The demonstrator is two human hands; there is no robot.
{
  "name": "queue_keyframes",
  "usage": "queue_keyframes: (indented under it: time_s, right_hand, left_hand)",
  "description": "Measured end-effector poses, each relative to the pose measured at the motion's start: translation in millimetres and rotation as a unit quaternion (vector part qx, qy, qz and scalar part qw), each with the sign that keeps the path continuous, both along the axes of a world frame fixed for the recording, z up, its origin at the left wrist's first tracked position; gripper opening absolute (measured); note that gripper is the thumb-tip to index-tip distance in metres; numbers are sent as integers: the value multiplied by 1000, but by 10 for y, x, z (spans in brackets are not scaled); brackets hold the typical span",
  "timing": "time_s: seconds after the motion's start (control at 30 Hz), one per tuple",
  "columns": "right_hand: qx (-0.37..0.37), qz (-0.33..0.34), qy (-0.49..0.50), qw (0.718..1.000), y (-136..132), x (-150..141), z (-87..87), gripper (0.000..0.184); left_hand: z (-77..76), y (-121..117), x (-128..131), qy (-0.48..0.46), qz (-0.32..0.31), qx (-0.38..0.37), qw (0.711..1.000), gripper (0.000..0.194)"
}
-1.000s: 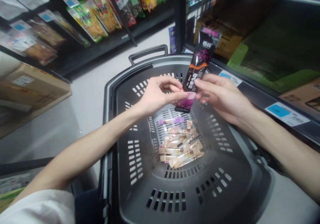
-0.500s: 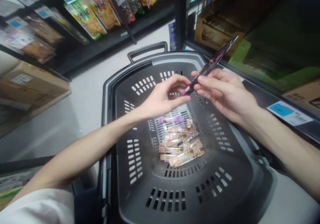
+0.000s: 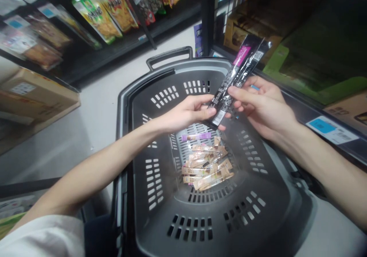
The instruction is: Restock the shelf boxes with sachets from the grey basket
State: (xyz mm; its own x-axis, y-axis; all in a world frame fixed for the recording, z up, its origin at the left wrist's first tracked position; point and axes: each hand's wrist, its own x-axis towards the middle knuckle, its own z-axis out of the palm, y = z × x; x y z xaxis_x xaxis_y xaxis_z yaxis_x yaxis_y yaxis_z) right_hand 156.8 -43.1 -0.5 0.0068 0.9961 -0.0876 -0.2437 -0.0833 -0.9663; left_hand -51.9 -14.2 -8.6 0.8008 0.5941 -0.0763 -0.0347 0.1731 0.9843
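Two long black snack packets (image 3: pixel 233 83), one with a magenta patch, lie side by side in a tilted bundle above the basket. My left hand (image 3: pixel 192 113) pinches their lower end between thumb and fingers. Higher up on the near side, my right hand (image 3: pixel 262 102) grips them with its thumb on top and its fingers behind. Beneath, the dark grey shopping basket (image 3: pixel 195 209) holds a pile of slim beige stick packets (image 3: pixel 209 169). A single purple stick packet (image 3: pixel 197 136) lies just beyond that pile.
Shelves with bagged snacks (image 3: pixel 99 14) run along the back left. A cardboard box (image 3: pixel 40 98) stands low at the left. On the right is a shelf edge with a blue-and-white price tag (image 3: pixel 331 129). The basket's handle (image 3: pixel 169 56) rests folded at the far rim.
The black packets have been turned from edge-on to show their flat printed faces. My left hand has shifted slightly lower, and both hands still hold them.
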Motion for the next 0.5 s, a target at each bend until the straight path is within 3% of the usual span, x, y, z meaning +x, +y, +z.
queue_keyframes:
  time_s: [0.2, 0.5]
  right_hand:
    - [-9, 9, 1, 1000, 11, 6, 10, 42]
    - [-14, 61, 56, 996, -19, -30, 101, 17]
  left_hand:
    - [-12, -2, 10, 16, 16, 26, 999, 38]
    - [-40, 2, 26, 25, 96, 16, 995, 37]
